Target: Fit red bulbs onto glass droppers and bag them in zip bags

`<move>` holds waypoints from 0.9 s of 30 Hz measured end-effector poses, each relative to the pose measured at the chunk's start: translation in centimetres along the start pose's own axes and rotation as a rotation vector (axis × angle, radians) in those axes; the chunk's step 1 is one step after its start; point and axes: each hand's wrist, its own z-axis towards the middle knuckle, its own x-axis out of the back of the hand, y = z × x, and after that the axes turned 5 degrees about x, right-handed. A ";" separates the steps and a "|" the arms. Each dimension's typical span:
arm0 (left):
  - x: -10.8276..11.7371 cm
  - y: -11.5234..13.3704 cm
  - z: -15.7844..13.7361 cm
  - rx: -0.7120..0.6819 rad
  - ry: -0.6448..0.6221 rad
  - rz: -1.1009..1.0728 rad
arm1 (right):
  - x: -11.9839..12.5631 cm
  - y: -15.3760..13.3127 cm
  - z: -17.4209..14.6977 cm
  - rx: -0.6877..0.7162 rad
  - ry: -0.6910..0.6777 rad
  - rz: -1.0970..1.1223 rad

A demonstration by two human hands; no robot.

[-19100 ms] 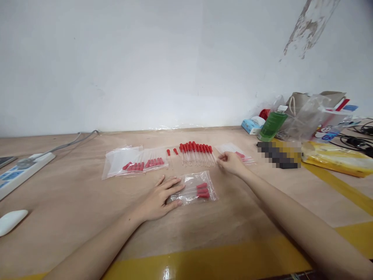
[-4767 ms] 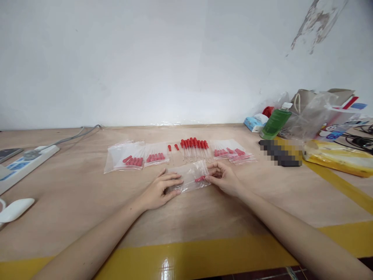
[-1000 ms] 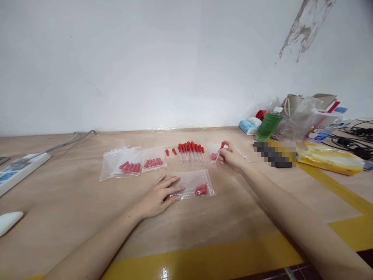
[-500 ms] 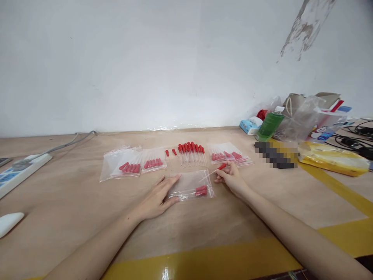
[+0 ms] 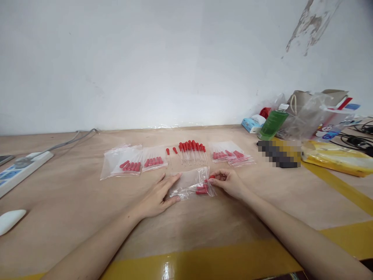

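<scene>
A clear zip bag [image 5: 188, 183] lies flat in front of me, with a few red-bulbed droppers [image 5: 201, 189] inside near its right end. My left hand [image 5: 159, 194] rests on the bag's left edge, fingers stretched and thumb apart. At the mouth on the right, my right hand [image 5: 229, 182] pinches a dropper [image 5: 212, 177] by its red bulb; its thin tube is in the bag and hard to make out. Behind the bag lies a row of loose droppers [image 5: 190, 147], with two more [image 5: 175, 151] a little to the left.
Filled zip bags lie to the left [image 5: 122, 161], beside them [image 5: 154, 158], and to the right [image 5: 230, 153]. A green bottle [image 5: 274, 123], tissue box [image 5: 253, 125] and yellow packet [image 5: 335, 157] stand or lie at right. A power strip [image 5: 23, 171] and white mouse [image 5: 11, 221] are at left.
My right hand has moved left and slightly down, carrying the dropper's tube into the bag, so its bulb is now at the mouth. My left hand has stayed on the bag.
</scene>
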 end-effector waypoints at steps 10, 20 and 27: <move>0.2 0.2 0.1 0.016 -0.014 0.041 | -0.2 -0.5 -0.1 0.035 -0.292 0.170; 0.0 -0.1 0.2 -0.022 -0.009 0.034 | -1.2 -0.2 0.0 -0.047 -0.150 0.164; -0.1 -0.2 0.2 -0.025 -0.029 0.039 | 1.8 -1.8 4.2 -0.111 0.044 -0.203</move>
